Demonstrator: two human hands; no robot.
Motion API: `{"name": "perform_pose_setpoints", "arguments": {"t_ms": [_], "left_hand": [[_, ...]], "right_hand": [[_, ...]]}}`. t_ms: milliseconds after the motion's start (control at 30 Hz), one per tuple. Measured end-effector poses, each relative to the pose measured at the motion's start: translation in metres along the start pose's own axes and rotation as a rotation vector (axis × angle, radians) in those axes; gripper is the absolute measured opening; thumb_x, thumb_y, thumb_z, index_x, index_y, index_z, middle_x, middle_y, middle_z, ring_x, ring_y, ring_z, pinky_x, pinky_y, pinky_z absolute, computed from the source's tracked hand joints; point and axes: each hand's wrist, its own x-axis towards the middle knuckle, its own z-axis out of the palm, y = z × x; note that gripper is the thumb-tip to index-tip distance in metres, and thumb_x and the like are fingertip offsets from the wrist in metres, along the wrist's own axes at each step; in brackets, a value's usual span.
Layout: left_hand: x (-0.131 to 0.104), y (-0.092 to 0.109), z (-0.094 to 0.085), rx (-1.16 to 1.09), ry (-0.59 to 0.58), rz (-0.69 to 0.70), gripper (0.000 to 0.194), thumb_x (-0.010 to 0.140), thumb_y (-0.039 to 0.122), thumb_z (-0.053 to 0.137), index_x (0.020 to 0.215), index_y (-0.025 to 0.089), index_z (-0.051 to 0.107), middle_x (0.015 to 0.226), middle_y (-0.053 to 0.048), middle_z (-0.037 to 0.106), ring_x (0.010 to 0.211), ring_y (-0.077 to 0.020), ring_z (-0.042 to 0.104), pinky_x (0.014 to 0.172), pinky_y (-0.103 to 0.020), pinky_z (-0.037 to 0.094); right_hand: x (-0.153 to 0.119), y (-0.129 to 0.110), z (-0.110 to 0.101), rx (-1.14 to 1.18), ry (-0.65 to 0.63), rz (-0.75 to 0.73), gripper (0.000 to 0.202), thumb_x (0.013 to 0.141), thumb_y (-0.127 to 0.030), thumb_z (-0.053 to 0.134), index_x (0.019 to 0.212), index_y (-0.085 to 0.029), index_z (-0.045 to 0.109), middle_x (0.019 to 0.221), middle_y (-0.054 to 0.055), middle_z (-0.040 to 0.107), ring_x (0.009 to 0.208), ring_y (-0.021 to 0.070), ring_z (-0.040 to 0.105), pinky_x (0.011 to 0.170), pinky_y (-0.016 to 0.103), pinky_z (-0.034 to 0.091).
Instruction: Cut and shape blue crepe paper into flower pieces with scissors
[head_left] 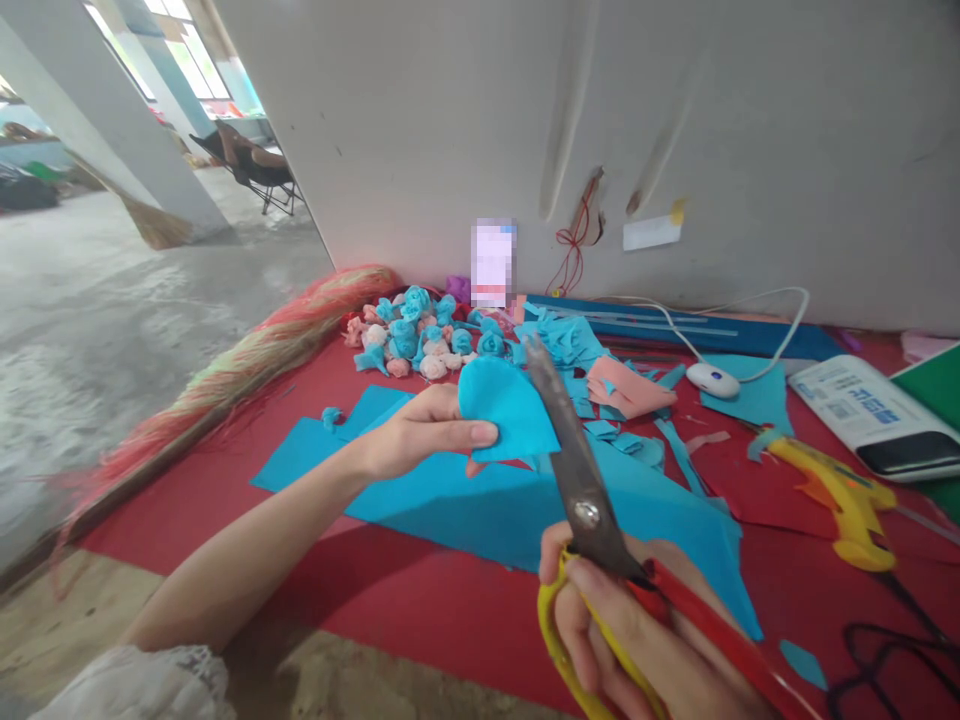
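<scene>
Now your left hand [427, 430] pinches the blue paper [510, 400] between thumb and fingers, ahead of your right hand [622, 620], which curls closed round the handles of the scissors [568, 440]. For smooth curves, turn the paper, keeping fingertips off the blades.

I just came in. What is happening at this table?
A person's left hand holds a rounded blue piece, and the right hand holds large scissors, with the blades right beside it. Behind them is a pile of small blue, pink and white flowers. A larger blue sheet and a yellow glue gun lie on the red covering.
</scene>
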Motion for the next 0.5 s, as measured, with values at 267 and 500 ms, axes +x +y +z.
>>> {"name": "perform_pose_setpoints", "arguments": {"t_ms": [267, 500], "left_hand": [[0.001, 0.002, 0.006, 0.260, -0.071, 0.186, 0.036, 0.086, 0.040, 0.042, 0.062, 0.015, 0.054, 0.063, -0.003, 0.053, 0.061, -0.0130, 0.050, 0.057, -0.026, 0.043], [0.009, 0.006, 0.008, 0.680, -0.084, 0.507, 0.022, 0.088, 0.030, 0.041, 0.078, 0.017, 0.056, 0.075, -0.006, 0.060, 0.075, -0.0162, 0.050, 0.078, -0.034, 0.043]], "right_hand": [[0.006, -0.001, -0.006, 0.035, 0.107, -0.004, 0.038, 0.078, -0.056, 0.047, 0.081, -0.018, 0.053, 0.037, -0.008, 0.038, 0.028, 0.0033, 0.027, 0.031, 0.017, 0.021], [0.010, -0.006, -0.014, 0.054, 0.141, -0.054, 0.050, 0.077, -0.057, 0.049, 0.050, -0.015, 0.048, 0.033, -0.006, 0.035, 0.027, 0.0007, 0.027, 0.033, 0.015, 0.026]]}}
